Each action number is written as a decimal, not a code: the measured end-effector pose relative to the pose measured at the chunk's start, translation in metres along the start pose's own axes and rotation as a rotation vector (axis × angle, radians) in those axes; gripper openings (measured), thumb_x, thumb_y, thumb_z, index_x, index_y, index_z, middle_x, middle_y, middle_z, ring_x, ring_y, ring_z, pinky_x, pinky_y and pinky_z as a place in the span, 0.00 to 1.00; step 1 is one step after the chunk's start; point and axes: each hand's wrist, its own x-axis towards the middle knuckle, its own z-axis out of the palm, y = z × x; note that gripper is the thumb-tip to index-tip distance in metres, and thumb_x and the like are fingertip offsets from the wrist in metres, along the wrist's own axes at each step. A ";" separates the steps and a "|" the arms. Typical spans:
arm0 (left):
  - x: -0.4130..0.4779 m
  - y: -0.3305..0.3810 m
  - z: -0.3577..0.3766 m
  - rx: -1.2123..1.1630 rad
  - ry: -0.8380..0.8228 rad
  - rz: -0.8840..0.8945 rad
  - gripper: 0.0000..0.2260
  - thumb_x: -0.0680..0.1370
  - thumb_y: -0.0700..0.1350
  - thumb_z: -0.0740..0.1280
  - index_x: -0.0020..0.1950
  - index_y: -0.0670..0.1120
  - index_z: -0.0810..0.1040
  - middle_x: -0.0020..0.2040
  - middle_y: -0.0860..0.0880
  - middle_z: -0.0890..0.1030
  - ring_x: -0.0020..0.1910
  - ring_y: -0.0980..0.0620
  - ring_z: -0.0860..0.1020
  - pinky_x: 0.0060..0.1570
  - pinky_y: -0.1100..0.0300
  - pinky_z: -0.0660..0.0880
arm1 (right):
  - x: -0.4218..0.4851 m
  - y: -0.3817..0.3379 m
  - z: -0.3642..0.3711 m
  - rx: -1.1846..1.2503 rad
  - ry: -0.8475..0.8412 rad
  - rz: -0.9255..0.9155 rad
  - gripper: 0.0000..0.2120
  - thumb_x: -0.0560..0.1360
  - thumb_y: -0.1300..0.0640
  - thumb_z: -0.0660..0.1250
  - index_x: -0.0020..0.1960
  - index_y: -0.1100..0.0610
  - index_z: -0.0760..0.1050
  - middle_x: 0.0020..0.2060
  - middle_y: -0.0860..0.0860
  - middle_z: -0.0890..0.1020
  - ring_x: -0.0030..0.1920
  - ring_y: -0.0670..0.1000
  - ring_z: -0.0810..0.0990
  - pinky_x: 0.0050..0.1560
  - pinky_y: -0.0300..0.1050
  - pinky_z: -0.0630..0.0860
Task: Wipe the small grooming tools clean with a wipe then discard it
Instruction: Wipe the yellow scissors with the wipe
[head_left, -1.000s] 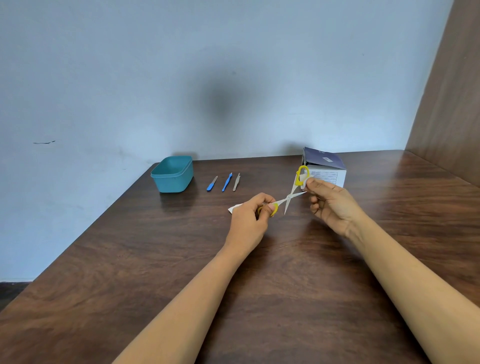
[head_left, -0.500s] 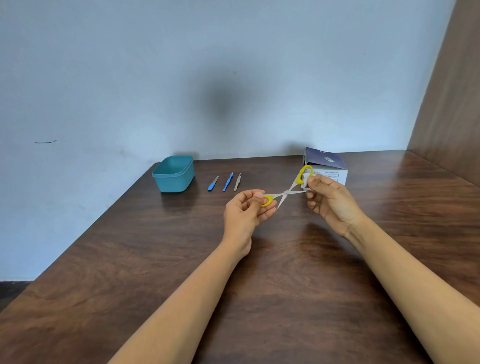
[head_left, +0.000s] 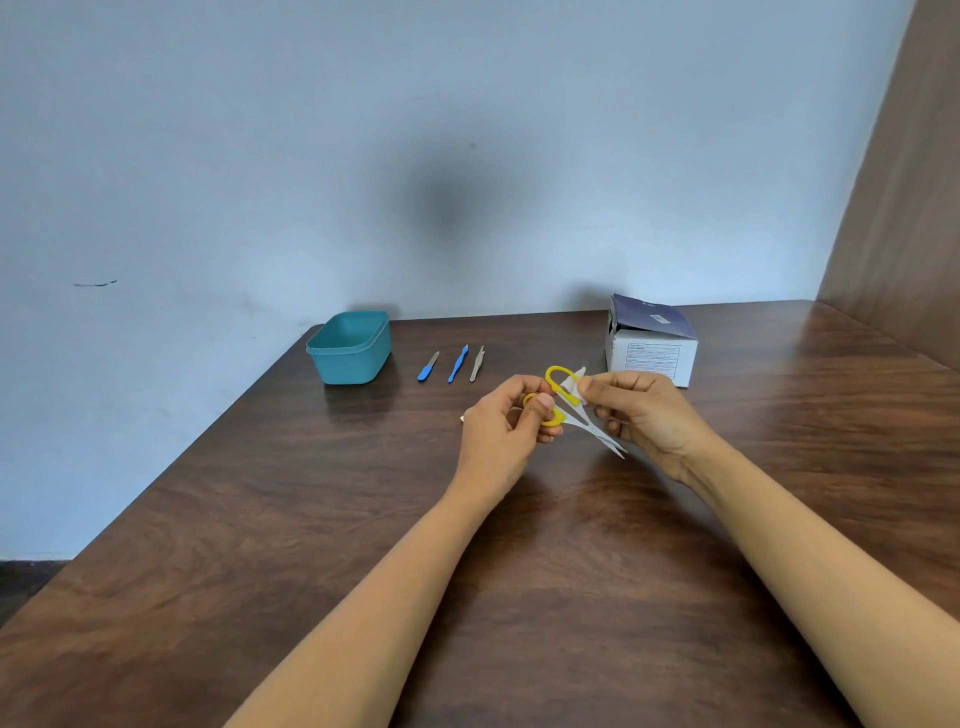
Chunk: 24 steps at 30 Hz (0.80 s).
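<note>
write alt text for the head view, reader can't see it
Two bare hands hold yellow-handled scissors over a wooden table: the left hand grips one handle loop, the right hand pinches a white wipe against the other. Behind lie three small tools in a row, a teal tub to their left, a box to their right.

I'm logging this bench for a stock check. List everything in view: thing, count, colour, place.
Tub: one, teal, table's back left.
Small tools: three, two blue-handled, one plain metal, in a row right of the tub.
Box: one, white with dark blue lid, back right.
Scissors: one pair, yellow handles, held between both hands.
Wipe: one, white, against the scissors' upper handle.
White scrap: one, mostly hidden behind the left hand.
Table: one, dark brown wood.
Left hand: grips the lower yellow loop.
Right hand: pinches the wipe.
</note>
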 end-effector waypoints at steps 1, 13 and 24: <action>0.000 0.000 0.000 -0.008 0.013 -0.002 0.05 0.80 0.38 0.64 0.48 0.43 0.79 0.35 0.49 0.79 0.33 0.55 0.81 0.38 0.63 0.79 | 0.000 0.000 0.001 -0.004 0.000 0.014 0.02 0.71 0.62 0.71 0.41 0.59 0.83 0.28 0.47 0.79 0.30 0.45 0.68 0.31 0.35 0.64; 0.004 -0.005 -0.004 -0.038 0.097 -0.040 0.08 0.79 0.38 0.65 0.44 0.49 0.80 0.35 0.49 0.81 0.32 0.56 0.80 0.38 0.63 0.78 | 0.000 -0.003 0.000 -0.201 -0.083 0.160 0.09 0.69 0.61 0.74 0.30 0.56 0.83 0.23 0.48 0.72 0.27 0.44 0.66 0.32 0.38 0.62; 0.009 -0.003 -0.013 -0.115 0.165 -0.099 0.09 0.79 0.37 0.64 0.43 0.48 0.80 0.33 0.50 0.78 0.30 0.56 0.77 0.37 0.61 0.76 | -0.001 -0.004 -0.008 -0.264 -0.130 0.210 0.08 0.69 0.62 0.74 0.31 0.57 0.83 0.28 0.51 0.75 0.29 0.44 0.66 0.33 0.37 0.62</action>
